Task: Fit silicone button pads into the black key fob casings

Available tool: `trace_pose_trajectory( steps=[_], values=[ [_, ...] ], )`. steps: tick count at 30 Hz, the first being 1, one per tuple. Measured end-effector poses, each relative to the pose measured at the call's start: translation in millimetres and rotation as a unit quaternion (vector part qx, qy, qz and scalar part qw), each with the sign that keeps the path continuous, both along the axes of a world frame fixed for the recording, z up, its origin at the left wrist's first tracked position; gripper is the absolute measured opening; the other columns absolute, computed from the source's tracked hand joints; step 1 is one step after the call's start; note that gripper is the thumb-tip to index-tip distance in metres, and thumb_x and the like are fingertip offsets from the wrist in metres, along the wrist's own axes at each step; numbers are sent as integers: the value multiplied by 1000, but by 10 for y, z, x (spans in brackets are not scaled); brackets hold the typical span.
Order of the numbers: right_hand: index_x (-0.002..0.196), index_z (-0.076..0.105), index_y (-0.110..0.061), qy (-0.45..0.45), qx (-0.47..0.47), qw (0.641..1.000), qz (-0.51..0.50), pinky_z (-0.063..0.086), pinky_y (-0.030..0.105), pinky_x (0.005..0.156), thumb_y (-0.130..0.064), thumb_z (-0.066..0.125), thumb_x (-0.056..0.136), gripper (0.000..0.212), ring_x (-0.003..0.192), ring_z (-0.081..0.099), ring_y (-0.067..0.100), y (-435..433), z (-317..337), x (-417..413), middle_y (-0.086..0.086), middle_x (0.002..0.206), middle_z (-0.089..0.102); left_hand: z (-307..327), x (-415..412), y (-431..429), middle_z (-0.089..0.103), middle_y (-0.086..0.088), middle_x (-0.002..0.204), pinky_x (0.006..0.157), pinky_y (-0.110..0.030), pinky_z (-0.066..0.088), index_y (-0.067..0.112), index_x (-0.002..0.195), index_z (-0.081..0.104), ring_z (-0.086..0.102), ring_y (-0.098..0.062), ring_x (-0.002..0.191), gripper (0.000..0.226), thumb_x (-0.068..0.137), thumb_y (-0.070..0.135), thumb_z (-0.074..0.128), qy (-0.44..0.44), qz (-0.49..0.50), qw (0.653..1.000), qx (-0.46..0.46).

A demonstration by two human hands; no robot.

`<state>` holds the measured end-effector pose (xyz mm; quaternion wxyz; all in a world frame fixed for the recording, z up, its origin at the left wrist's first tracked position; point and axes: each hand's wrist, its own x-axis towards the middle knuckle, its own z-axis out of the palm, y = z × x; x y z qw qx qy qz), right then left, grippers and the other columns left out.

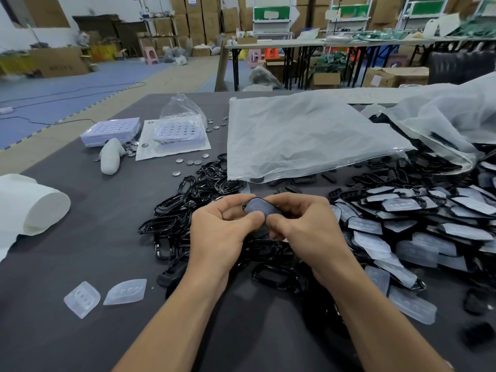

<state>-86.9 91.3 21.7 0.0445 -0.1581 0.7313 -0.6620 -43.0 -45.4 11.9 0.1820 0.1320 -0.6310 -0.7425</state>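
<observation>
OP: Warehouse-type room, cardboard boxes stacked along the back, and a dark grey table (80, 237) buried in parts. Which step do you reckon this is?

Reply: Seating the pad, I'd say. The left hand (222, 232) and right hand (303, 229) meet over the middle of the table. Fingers of both are curled round one black casing (244, 208) with a pad (257, 205) laid in it, and both thumbs pinch its near edge. Can't tell if the buttons are through the holes yet.

OP: And everything else?

Reply: There's a heap of empty casings (188, 200) just behind and under the hands. Two loose pads (104, 294) lie on the table near the left forearm. Off to the right there's a pile of what look like finished fobs (402, 224), partly under a plastic bag (308, 135). So plenty done, plenty left.

OP: Next move?

Reply: My guess is work the thumbs round the rim until the pad sits flat, then drop it on the right pile and grab another casing and pad. Silicone's floppy, so pressing one side only could pop a corner back up.
</observation>
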Motion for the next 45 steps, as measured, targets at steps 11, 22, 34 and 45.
trace_pose_trajectory(
  steps=[11, 22, 34, 45],
  values=[
    [77, 81, -25, -56, -72, 995, -42, 52, 26, 53, 5, 73, 84, 32, 54, 63, 17, -10, -23, -45, 10, 71, 76, -13, -49, 12, 77, -9, 70, 57, -21, 57, 11, 86, 78, 71, -15, 58, 11, 88, 0, 77, 0, 75, 997, -8],
    [80, 77, -35, 43, 21, 992, -113, 54, 32, 59, -36, 72, 79, 4, 55, 65, 8, -115, -59, 38, -10, 65, 73, -61, -29, 127, 77, 2, 68, 76, -47, 64, 34, 86, 78, 77, -21, 64, 11, 77, 29, 72, 7, 109, 988, -105],
    [79, 78, -22, 32, 27, 999, -18, 48, 32, 58, -7, 69, 92, 21, 54, 57, 12, -58, -56, -36, -1, 58, 67, -9, -19, 39, 69, -2, 53, 47, -27, 47, 30, 75, 78, 62, -15, 44, 14, 88, 24, 78, 5, 67, 982, -176],
    [89, 80, -8, -83, -117, 987, 72, 55, 27, 49, 11, 51, 96, 36, 52, 65, 22, 42, 55, -16, 17, 68, 70, -17, -23, 46, 60, -1, 45, 39, -21, 42, 22, 65, 75, 52, -11, 36, 32, 94, 8, 71, 27, 79, 986, -144]
  ],
)
